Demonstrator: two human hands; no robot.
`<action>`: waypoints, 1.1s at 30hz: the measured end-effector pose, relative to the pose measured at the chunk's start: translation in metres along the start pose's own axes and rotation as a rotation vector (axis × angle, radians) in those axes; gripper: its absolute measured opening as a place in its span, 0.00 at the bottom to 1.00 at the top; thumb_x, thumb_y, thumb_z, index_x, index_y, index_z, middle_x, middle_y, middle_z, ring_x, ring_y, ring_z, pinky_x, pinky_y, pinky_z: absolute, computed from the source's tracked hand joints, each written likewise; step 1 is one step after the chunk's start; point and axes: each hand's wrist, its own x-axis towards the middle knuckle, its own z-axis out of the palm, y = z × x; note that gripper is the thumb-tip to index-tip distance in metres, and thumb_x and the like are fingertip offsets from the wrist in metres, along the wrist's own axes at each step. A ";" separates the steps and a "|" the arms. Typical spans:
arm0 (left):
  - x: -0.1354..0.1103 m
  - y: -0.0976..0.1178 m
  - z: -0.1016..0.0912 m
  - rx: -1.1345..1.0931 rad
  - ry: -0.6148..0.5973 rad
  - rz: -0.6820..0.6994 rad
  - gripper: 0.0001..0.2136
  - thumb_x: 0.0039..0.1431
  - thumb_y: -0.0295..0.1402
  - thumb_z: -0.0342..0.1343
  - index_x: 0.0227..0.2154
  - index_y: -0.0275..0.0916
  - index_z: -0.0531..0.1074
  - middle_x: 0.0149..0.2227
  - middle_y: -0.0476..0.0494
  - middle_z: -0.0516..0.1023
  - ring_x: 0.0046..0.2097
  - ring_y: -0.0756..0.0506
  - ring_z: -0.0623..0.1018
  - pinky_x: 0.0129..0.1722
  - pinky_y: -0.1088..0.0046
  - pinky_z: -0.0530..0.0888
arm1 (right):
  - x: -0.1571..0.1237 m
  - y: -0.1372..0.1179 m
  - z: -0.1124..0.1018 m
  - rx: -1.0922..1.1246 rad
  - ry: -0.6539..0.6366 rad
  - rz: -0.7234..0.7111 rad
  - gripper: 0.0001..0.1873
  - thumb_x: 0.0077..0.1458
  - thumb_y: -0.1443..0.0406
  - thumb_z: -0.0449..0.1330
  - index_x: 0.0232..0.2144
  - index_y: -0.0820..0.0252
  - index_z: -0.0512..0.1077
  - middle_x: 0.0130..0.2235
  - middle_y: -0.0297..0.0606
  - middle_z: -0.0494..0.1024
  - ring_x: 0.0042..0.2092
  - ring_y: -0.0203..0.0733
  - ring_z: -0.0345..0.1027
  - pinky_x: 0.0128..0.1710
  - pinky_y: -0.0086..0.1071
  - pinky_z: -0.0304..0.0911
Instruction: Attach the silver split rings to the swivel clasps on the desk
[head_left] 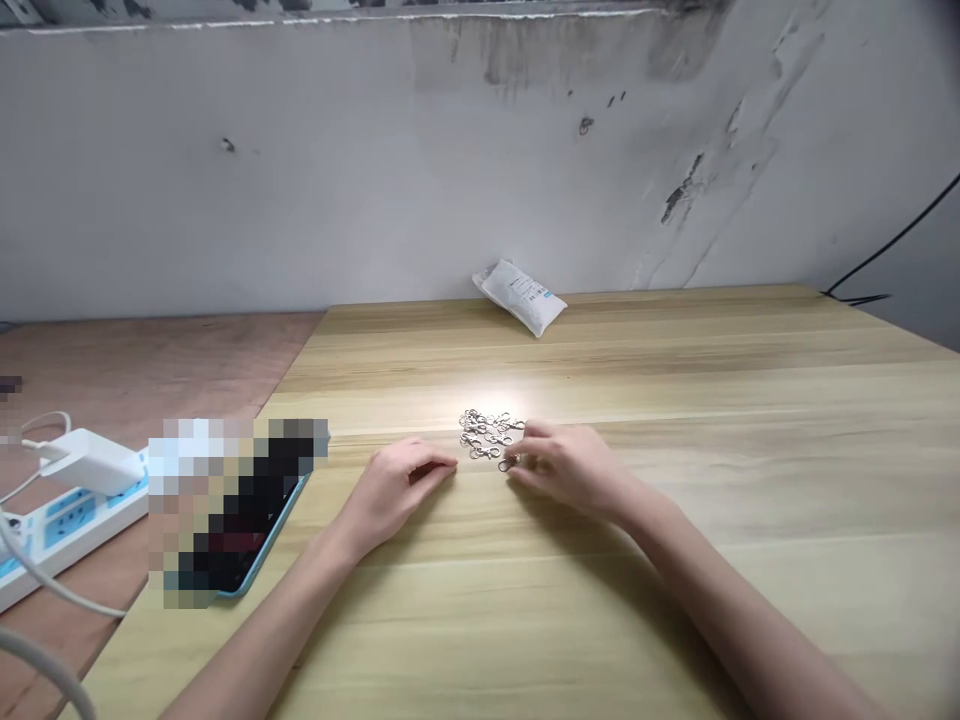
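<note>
A small cluster of silver metal keyring clasps [474, 424], with split rings and swivel hooks, lies on the wooden table between my hands. My right hand [570, 465] is at the right edge of the cluster, thumb and fingers closed around one keyring clasp [508, 464] whose ring sticks out at the fingertips. To the left of the cluster rests my left hand [405, 487], thumb and index fingertips pressed together close to the tabletop. Whatever may be between those fingertips is hidden or too small to see.
A white plastic packet [523, 297] with a label lies at the back against the wall. On the left, a phone [262, 510], partly pixelated, sits near the table edge. Beyond it are a power strip [79, 525], a white charger [97, 460] and cables.
</note>
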 end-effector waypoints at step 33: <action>-0.003 0.009 0.007 -0.091 0.037 -0.102 0.04 0.60 0.31 0.56 0.32 0.40 0.75 0.32 0.49 0.77 0.33 0.49 0.75 0.34 0.73 0.72 | 0.007 -0.030 0.028 1.107 -0.004 0.295 0.15 0.56 0.54 0.60 0.31 0.61 0.70 0.33 0.40 0.81 0.16 0.28 0.61 0.16 0.26 0.57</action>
